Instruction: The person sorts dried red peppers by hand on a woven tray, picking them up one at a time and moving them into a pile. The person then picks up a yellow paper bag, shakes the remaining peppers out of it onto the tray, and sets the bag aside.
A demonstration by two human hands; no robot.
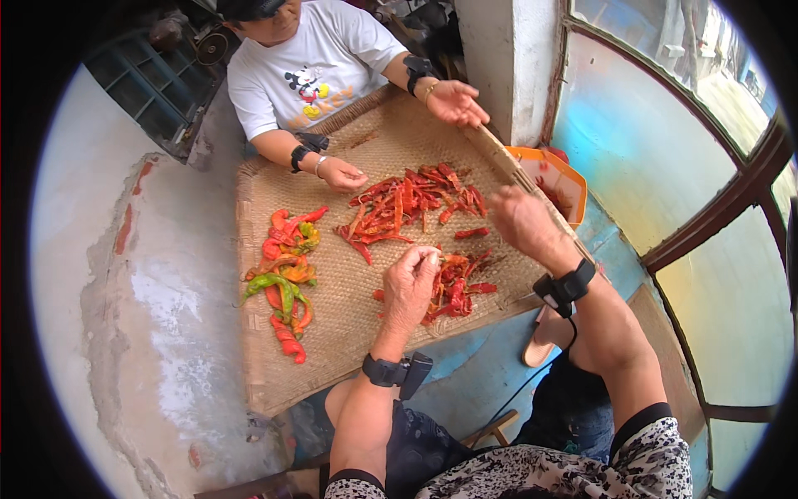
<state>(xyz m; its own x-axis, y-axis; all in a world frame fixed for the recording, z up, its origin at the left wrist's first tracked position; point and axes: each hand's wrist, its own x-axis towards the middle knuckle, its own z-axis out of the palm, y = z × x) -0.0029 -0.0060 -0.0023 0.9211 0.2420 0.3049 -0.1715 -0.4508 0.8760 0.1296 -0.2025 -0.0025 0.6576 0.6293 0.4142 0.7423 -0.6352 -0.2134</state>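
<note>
Pinching closed by red chilies (459,298): L hand (410,287); R hand (525,221) (blurred) nr woven tray (341,353), can't tell grip.

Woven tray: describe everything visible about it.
The woven tray looks like plaited straw or bamboo: tan, roughly rectangular, with a raised rim and some dark smudges. It sits above the blue floor, support hidden. Two heaps of wrinkled red peppers and, at left, a red-and-green pepper pile rest on it. The blurred right hand overlaps its right rim; contact is unclear.
</note>
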